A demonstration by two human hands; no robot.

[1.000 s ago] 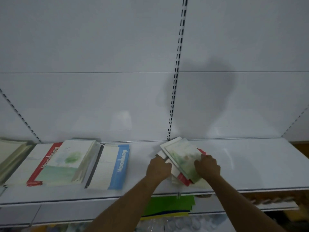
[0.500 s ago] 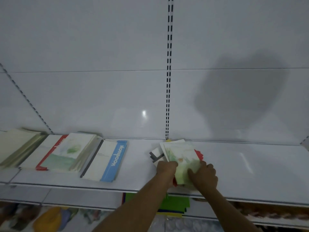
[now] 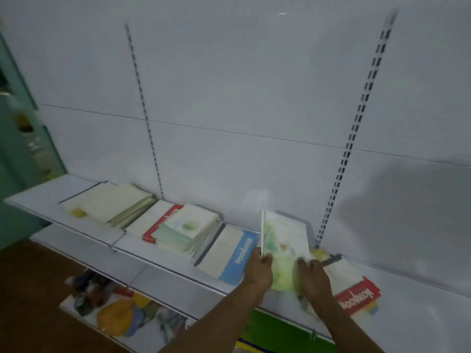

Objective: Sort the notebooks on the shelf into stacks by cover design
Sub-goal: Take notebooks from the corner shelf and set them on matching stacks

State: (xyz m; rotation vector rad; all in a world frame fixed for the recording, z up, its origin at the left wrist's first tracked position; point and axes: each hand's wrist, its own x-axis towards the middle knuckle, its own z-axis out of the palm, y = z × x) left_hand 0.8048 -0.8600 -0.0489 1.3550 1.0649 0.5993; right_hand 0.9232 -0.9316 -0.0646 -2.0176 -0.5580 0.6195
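Note:
A green watercolour notebook [image 3: 284, 240] is tilted up off the white shelf [image 3: 178, 273], held by both hands. My left hand [image 3: 258, 270] grips its lower left edge, and my right hand [image 3: 314, 278] holds its lower right edge. Under my right hand lies the mixed pile with a red-banded notebook [image 3: 356, 296] on top. To the left lie a blue-banded notebook [image 3: 229, 253], a stack of green watercolour notebooks [image 3: 190, 230] over a red-banded notebook [image 3: 159, 222], and a cream stack [image 3: 112, 203].
Slotted uprights [image 3: 356, 138] run up the white back panel. The lower shelf holds green sheets [image 3: 277, 332] and colourful packets [image 3: 122, 317]. A teal unit [image 3: 23, 138] stands at the far left, over brown floor.
The green watercolour notebook has been lifted off the mixed pile and carried left, above the blue-banded one. My view has swung left and lower, showing the cream stack and the floor.

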